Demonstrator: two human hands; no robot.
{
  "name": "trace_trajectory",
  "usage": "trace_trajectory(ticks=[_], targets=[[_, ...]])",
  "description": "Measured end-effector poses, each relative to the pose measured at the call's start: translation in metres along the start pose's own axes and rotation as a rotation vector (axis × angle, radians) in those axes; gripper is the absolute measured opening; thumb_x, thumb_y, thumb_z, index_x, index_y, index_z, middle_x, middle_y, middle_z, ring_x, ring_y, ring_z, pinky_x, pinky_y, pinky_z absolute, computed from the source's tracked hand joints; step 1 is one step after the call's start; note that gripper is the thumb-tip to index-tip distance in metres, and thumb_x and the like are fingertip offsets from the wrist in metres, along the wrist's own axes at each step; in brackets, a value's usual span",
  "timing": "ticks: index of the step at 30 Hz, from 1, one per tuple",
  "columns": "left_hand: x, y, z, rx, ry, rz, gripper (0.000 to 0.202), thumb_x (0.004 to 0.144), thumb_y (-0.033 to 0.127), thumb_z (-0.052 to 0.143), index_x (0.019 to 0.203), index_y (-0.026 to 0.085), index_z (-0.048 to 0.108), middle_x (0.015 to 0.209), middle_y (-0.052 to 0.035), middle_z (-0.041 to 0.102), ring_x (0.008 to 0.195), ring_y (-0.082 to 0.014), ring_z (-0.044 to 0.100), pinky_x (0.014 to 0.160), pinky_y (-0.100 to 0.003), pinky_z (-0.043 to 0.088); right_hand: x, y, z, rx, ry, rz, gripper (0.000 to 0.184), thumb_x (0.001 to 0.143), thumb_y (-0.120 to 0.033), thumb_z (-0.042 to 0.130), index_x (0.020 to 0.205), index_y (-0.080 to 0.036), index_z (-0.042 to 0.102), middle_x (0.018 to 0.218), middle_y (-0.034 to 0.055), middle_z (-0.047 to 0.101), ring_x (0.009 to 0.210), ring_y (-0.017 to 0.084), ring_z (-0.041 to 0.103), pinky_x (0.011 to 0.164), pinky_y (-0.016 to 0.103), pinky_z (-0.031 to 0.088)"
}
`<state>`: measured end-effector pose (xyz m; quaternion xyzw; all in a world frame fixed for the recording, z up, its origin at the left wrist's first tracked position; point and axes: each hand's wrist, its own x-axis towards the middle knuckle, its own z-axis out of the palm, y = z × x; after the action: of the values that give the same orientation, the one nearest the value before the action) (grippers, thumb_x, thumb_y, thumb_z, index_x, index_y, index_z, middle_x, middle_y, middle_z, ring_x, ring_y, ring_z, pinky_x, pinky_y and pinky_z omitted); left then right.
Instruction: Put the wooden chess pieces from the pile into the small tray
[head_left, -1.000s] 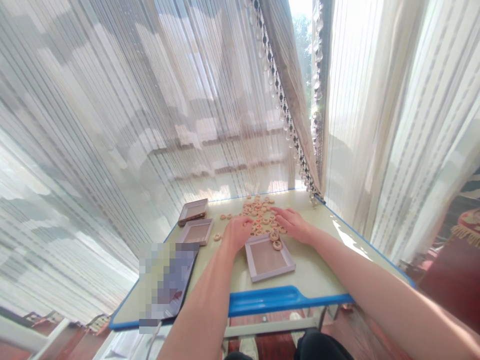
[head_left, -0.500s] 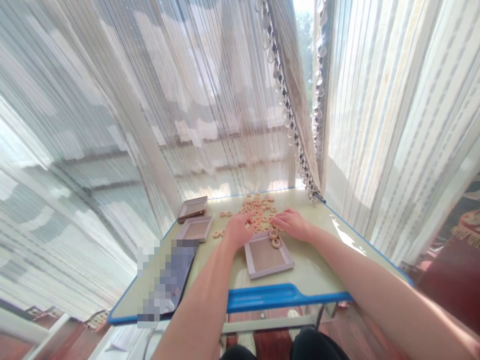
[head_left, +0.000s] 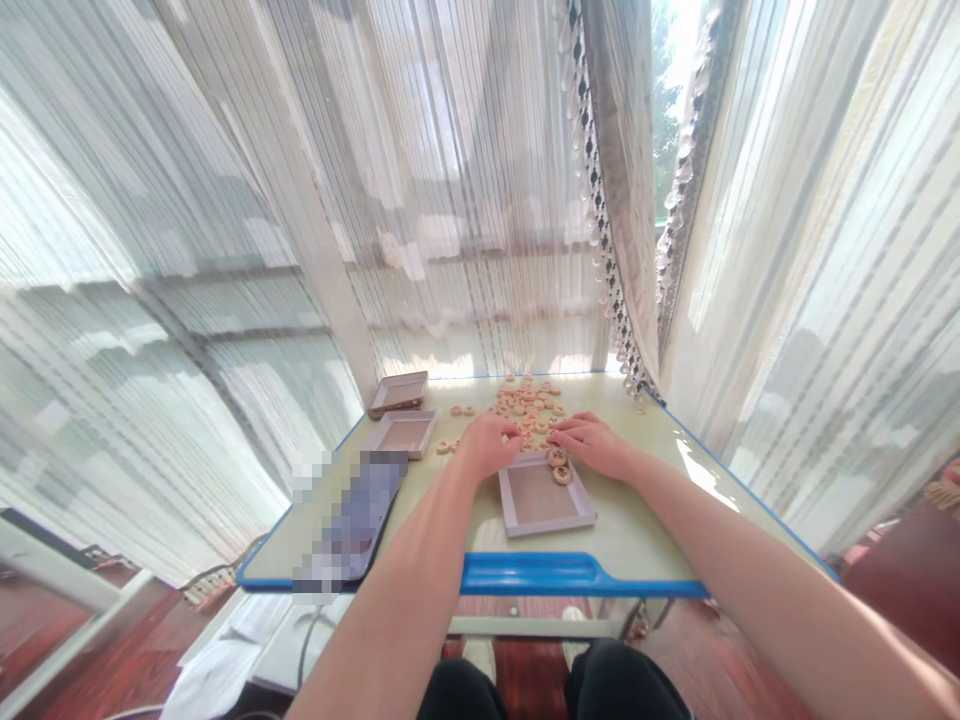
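Note:
Round wooden Chinese chess pieces [head_left: 530,408] lie scattered in a loose heap at the middle of the table, some with dark and some with red characters. Over the heap's near left side, my left hand [head_left: 489,443] curves, with a gap between thumb and fingers. My right hand [head_left: 596,446] reaches in from the right, its fingers stretched out and the tips against pieces at the near edge. Just below the hands sits a shallow square box tray [head_left: 546,527]. Two dark-marked pieces [head_left: 562,475] are at its upper right corner. What lies beneath my fingers is partly hidden.
Another shallow box tray [head_left: 403,436] stands left of the heap, with stacked box parts [head_left: 399,391] behind it. A blurred tablet-like device [head_left: 367,510] lies at the table's left. The table [head_left: 637,540] has a blue edge; curtains [head_left: 480,200] hang beyond it.
The view has shifted slightly, so the table appears a little higher and further right. Both hands stay at the heap with only small finger movements. The two pieces stay at the tray's corner.

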<state>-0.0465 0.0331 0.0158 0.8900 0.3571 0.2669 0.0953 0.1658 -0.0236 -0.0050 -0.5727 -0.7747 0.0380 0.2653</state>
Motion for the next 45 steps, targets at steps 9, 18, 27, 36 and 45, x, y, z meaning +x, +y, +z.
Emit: trace_trajectory(ticks=[9,18,27,36,45], targets=[[-0.005,0.004,-0.003,0.049,-0.054,0.103,0.019,0.071,0.035,0.055,0.073,0.025,0.071,0.073,0.0007,0.066,0.082,-0.0174,0.054,0.078,-0.028,0.043,0.002,0.004,0.003,-0.053,0.051,-0.029,0.045,0.092,-0.041,0.028,0.097,-0.022,0.069,0.106,0.0037,0.067,0.103,0.021,0.053,0.095,0.038,0.035],[0.0,-0.001,-0.001,0.059,-0.077,0.086,0.022,0.075,0.032,0.051,0.078,0.026,0.072,0.081,0.0005,0.066,0.086,-0.0171,0.054,0.08,-0.027,0.042,0.003,0.006,0.001,-0.096,-0.01,-0.069,0.044,0.092,-0.042,0.027,0.1,-0.027,0.068,0.11,0.0014,0.066,0.106,0.019,0.053,0.096,0.039,0.031],[0.0,0.001,-0.006,0.11,-0.088,0.079,0.028,0.078,0.03,0.046,0.06,0.02,0.065,0.066,-0.0011,0.061,0.073,-0.0149,0.052,0.068,-0.024,0.041,0.0,0.011,-0.008,-0.204,0.027,-0.045,0.036,0.09,-0.032,0.035,0.085,-0.024,0.069,0.097,0.0035,0.07,0.095,0.018,0.058,0.094,0.037,0.029],[0.001,0.0,-0.006,0.076,-0.105,0.116,0.032,0.08,0.03,0.045,0.054,0.018,0.059,0.062,-0.0004,0.058,0.067,-0.0132,0.051,0.065,-0.023,0.039,0.001,0.007,-0.009,-0.196,0.02,0.159,0.035,0.084,-0.025,0.041,0.113,-0.018,0.06,0.098,0.0065,0.068,0.095,0.022,0.054,0.089,0.035,0.035],[0.002,-0.002,-0.003,0.041,-0.105,0.112,0.029,0.079,0.03,0.046,0.06,0.018,0.064,0.067,-0.0005,0.061,0.069,-0.0132,0.052,0.066,-0.023,0.04,0.004,0.011,-0.009,-0.223,-0.058,0.169,0.032,0.085,-0.021,0.037,0.099,-0.018,0.067,0.097,0.0086,0.067,0.093,0.02,0.055,0.091,0.036,0.033]])
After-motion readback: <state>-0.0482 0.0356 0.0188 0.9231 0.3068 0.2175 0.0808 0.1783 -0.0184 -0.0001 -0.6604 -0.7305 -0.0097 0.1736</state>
